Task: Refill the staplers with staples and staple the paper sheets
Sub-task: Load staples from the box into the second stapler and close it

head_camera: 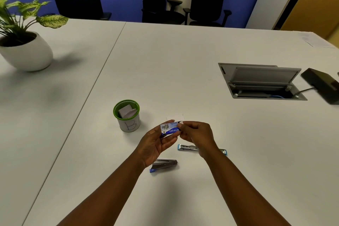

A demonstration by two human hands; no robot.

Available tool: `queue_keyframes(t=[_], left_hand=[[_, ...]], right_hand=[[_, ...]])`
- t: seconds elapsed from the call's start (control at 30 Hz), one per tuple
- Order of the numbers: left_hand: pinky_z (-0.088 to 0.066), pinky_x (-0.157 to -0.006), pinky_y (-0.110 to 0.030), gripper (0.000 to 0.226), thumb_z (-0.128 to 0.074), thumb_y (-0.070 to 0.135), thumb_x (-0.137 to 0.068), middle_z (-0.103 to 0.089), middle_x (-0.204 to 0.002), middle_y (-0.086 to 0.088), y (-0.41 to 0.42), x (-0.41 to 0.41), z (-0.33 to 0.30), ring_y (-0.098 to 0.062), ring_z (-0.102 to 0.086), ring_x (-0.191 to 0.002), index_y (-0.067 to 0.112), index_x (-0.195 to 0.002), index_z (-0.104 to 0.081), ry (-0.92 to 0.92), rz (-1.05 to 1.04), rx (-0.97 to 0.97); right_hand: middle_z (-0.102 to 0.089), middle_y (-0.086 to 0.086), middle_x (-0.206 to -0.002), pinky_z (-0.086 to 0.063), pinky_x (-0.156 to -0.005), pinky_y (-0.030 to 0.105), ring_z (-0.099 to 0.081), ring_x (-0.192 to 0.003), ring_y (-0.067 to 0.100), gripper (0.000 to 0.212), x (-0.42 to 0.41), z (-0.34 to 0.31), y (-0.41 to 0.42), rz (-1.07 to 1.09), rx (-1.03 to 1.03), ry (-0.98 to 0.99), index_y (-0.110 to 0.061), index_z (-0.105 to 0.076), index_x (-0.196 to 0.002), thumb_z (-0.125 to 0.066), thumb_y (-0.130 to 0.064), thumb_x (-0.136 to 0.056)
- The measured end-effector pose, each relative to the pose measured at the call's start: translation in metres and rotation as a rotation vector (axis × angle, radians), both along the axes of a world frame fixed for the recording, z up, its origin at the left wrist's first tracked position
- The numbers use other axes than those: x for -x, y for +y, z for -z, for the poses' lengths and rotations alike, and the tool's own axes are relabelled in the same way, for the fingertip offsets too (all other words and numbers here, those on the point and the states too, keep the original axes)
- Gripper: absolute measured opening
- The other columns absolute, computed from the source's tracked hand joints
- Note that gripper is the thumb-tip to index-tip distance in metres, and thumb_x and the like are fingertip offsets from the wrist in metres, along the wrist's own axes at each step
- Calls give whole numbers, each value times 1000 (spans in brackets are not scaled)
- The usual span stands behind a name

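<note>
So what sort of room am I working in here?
Most likely an office meeting room: a large white conference table with a built-in grey cable hatch propped open, black swivel office chairs along the far side, and a white potted plant.

Cup (127, 115) left of staplers (187, 147)

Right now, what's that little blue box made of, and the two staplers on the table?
The box looks like thin printed card: folded flap, glossy print. The staplers look like shiny bare metal with blue plastic ends, though blur leaves that unsure.
</note>
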State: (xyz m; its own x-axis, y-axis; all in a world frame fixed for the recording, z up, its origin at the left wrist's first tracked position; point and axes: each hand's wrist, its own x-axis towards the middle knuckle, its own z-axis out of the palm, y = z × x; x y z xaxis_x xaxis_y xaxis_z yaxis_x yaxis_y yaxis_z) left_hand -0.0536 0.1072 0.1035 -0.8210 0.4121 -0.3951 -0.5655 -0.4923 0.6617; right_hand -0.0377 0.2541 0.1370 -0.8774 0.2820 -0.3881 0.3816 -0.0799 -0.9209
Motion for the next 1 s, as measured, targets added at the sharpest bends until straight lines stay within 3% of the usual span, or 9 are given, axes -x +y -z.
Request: queue_keyframes(t=[0.23, 0.43, 0.5, 0.57, 0.67, 0.83, 1.0], left_hand=[[-59, -58, -30, 49, -33, 22, -99, -75, -89, -10, -1, 2, 1, -25, -73, -80, 19, -78, -77, -9, -15, 70], [-60, -58, -33, 41, -33, 22, -99, -75, -90, -12, 0, 2, 3, -29, -72, -81, 16, -86, -72, -28, -24, 76], [-60, -58, -33, 42, -34, 22, -99, -75, -89, -11, 2, 2, 3, -28, -72, -81, 17, -85, -73, -28, -21, 81], [-60, -59, -33, 44, -33, 22, -99, -75, -89, -10, 6, 1, 4, -27, -72, -81, 18, -84, -75, -28, -15, 84], [-61, -62, -33, 36, -33, 23, -99, -75, -89, -8, 10, 1, 5, -26, -72, -82, 16, -96, -68, -14, -22, 106], [-60, -65, -31, 41, -33, 22, -99, -75, -92, -8, 13, 2, 7, -27, -72, -84, 17, -90, -72, 5, -26, 94], [-60, -62, -31, 40, -32, 23, -99, -76, -87, -9, 12, 1, 14, -27, -72, -80, 16, -90, -71, -26, -35, 94]], right_hand=[[-69, 18, -92, -55, -52, 16, -68, -67, 20, 6, 1, 2, 4, 32, -167, 44, -9, -63, -92, -59, -9, -88], [-69, 21, -99, -54, -49, 13, -67, -68, 22, 13, 1, 3, 8, 64, -224, 53, -4, -64, -99, -57, -7, -89], [-69, 19, -99, -57, -55, 20, -66, -67, 21, 13, 0, 4, 9, 71, -283, 77, -7, -63, -100, -58, -8, -88], [-68, 10, -97, -58, -64, 32, -63, -69, 18, 11, -4, 5, 8, 83, -539, 158, -12, -61, -97, -61, -11, -86], [-65, 2, -94, -46, -61, 24, -61, -76, 12, 5, -10, 4, 3, 57, -839, 276, -18, -63, -85, -66, -19, -82], [-67, 2, -102, -40, -66, 20, -63, -89, 16, 19, -10, 2, 4, 9, -906, 112, -18, -71, -90, -69, -33, -79], [-73, 5, -94, -32, -47, 14, -61, -75, 15, 21, -4, -2, 4, -54, -920, -9, -14, -74, -90, -65, -33, -83]])
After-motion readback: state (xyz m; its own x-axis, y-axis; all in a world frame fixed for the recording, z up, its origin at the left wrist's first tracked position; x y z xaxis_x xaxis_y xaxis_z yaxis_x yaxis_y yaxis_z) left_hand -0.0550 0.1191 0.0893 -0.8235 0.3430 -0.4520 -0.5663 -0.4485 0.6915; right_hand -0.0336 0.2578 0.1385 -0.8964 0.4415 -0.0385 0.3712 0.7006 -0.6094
